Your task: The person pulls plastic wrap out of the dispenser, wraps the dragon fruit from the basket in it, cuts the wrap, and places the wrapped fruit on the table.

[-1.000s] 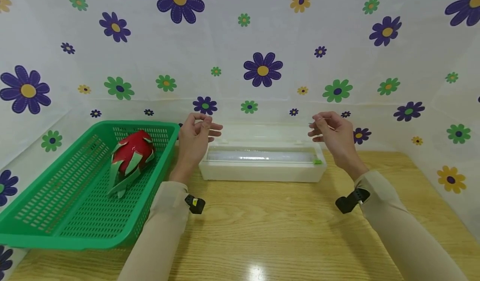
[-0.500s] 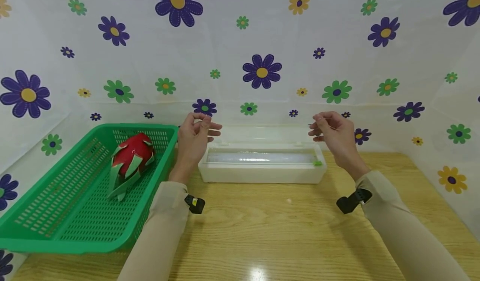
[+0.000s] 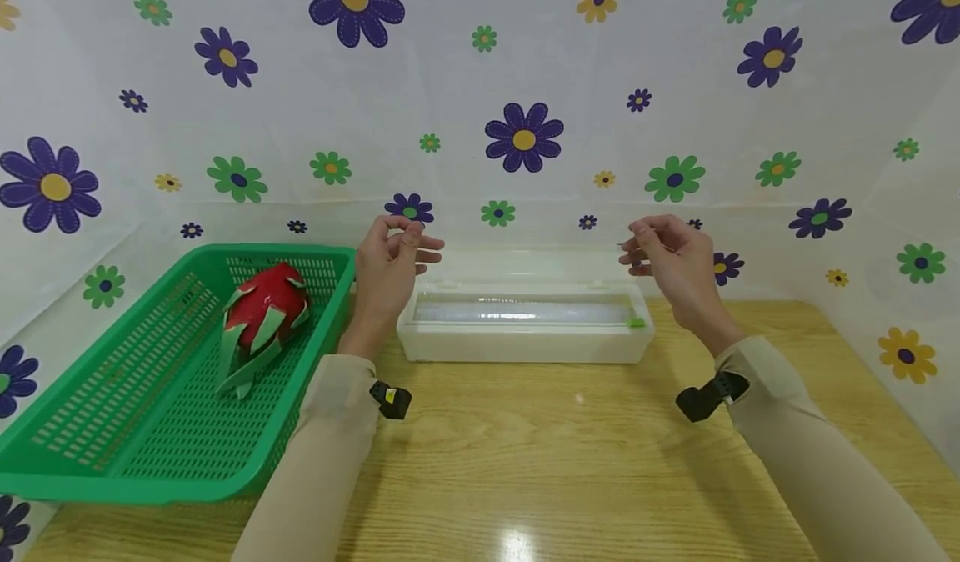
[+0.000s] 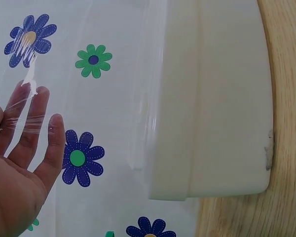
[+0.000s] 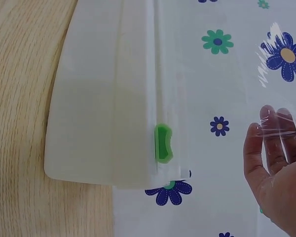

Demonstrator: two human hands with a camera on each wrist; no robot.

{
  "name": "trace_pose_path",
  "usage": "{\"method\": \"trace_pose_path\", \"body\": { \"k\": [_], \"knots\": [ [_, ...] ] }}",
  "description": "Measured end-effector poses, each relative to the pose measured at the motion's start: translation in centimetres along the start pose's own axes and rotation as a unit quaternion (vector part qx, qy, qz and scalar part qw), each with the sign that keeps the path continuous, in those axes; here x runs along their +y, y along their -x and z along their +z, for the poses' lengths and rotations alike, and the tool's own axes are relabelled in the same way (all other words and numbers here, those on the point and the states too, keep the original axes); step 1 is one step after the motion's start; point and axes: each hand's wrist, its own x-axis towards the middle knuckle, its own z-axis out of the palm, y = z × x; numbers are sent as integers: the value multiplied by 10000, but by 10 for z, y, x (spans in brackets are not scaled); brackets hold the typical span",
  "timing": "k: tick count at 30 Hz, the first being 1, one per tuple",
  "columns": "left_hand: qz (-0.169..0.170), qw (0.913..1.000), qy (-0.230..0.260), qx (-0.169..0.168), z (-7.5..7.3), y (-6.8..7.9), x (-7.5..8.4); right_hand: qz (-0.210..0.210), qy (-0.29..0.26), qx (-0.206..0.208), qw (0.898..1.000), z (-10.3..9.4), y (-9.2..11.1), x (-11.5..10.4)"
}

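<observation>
In the head view my left hand [image 3: 382,283] and right hand [image 3: 681,272] are raised apart above the two ends of a white cling film dispenser [image 3: 525,347]. Thumb and forefinger of each hand pinch a clear sheet of cling film [image 4: 29,74], stretched between them. Fine creases cross the fingers in both wrist views, and glare marks the film near the right hand too. Inside the dispenser lies a film roll [image 3: 517,313], with its clear lid [image 3: 532,264] standing up behind. A green slide cutter [image 5: 163,143] sits at the dispenser's right end.
A green plastic basket [image 3: 172,489] stands on the left of the wooden table [image 3: 525,437], close to my left forearm. One red dragon fruit [image 3: 268,310] lies in it. A flower-patterned white sheet [image 3: 450,70] hangs behind and at the sides.
My right hand has moved slightly up and to the right, and the left hand has risen a little. Both keep their pinch on the film. Dispenser and basket stay put.
</observation>
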Motion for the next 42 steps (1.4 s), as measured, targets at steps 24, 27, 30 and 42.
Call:
{"method": "trace_pose_path", "body": {
  "k": [24,27,30,42],
  "knots": [
    [202,9997,-164,22,-2,-4,8,-85,-182,40,9998,-3,-3,-10],
    [177,9997,-156,57,-3,-3,8,-63,-204,16,9998,-3,-4,-11],
    [163,9997,-133,80,-4,-4,8,-52,-178,-19,9998,-3,-6,-12],
    [24,10000,-59,74,-5,-7,11,-124,80,-113,9998,-4,-11,-17]
  ]
}}
